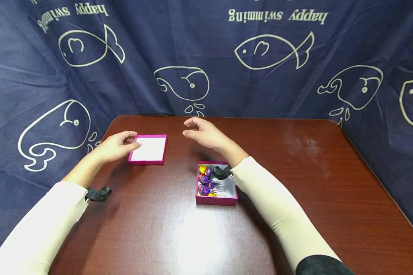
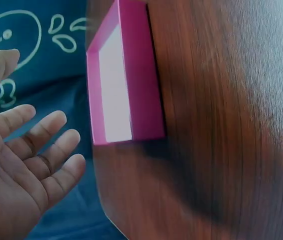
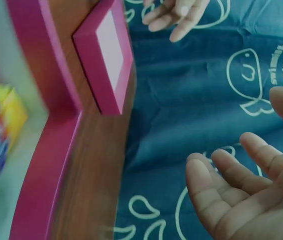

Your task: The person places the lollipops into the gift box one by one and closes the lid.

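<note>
My left hand (image 1: 118,146) hovers at the left side of a shallow pink box part with a white inside (image 1: 149,149). In the left wrist view its fingers (image 2: 56,157) are loosely bent, apart from the pink wall, with nothing between them. My right hand (image 1: 206,133) is raised over the table beyond a second pink box (image 1: 216,200), holding nothing, fingers relaxed. Several lollipops (image 1: 204,179) in purple, red and yellow wrappers lie along the left side of that box. The right wrist strap and sleeve cover its upper right corner.
A glossy brown wooden table (image 1: 296,172) carries both pink pieces. Behind and beside it hangs a dark blue cloth (image 1: 206,42) with white fish and whale drawings. Black wrist cameras (image 1: 99,194) are strapped over the cream sleeves.
</note>
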The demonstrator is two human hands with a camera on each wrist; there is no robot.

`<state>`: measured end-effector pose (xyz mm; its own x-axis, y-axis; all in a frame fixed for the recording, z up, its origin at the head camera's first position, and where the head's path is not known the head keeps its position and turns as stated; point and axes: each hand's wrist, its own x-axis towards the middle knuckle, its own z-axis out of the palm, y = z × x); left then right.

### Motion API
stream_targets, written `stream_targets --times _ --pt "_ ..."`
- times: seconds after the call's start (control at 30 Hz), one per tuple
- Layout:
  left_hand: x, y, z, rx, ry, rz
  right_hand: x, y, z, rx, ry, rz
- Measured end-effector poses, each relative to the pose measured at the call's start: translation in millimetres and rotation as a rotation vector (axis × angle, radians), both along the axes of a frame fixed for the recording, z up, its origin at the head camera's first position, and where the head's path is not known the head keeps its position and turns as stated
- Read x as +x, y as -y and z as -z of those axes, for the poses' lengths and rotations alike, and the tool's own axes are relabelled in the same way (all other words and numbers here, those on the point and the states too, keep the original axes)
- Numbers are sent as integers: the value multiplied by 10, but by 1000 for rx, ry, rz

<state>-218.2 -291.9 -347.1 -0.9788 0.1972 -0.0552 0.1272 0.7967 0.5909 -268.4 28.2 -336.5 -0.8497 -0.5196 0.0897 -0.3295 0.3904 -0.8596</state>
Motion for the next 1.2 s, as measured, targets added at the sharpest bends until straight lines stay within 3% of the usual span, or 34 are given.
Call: stream_targets --times 0.13,0.27,0.37,0.5,0.6,0.8,1.0,1.2 --pt "-60 81 17 -14 41 -39 -40 185 -7 13 30 5" --pt "-107 126 47 -23 78 -119 -88 361 43 -40 165 -6" --pt "-154 147 89 38 125 -180 -125 484 90 -79 281 -15" --pt "-222 150 130 190 259 -223 -159 640 170 -134 410 13" --pt "-240 141 128 248 374 -233 -150 768 245 -155 484 64" --pt "-270 112 95 205 533 -264 -58 1006 345 -74 572 154" --pt "-357 55 137 205 543 -289 -31 1090 400 10 597 173" --pt "-391 57 238 252 540 -302 -37 1107 447 5 648 154"
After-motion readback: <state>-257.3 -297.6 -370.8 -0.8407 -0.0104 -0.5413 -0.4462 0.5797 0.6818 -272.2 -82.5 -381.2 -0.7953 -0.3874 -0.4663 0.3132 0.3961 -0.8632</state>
